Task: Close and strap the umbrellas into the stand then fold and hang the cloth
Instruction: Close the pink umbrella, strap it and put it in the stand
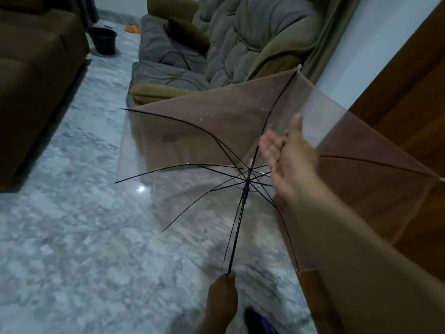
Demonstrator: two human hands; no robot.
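Observation:
A clear plastic umbrella (pixel 197 131) with black ribs is spread open in front of me, its canopy facing away. My left hand (pixel 222 297) is shut around the bottom of the black shaft (pixel 238 227), at the handle end. My right hand (pixel 287 155) is stretched out, fingers apart, just right of the hub where the ribs meet, holding nothing. A dark, purple-edged thing (pixel 258 323) shows at the bottom edge; what it is I cannot tell. No stand or cloth is in sight.
A sofa with grey cushions (pixel 168 51) stands behind the umbrella. A brown sofa (pixel 36 68) lines the left. A black bucket (pixel 104 41) sits far back on the marble floor (pixel 72 237). A wooden door (pixel 409 97) is to the right.

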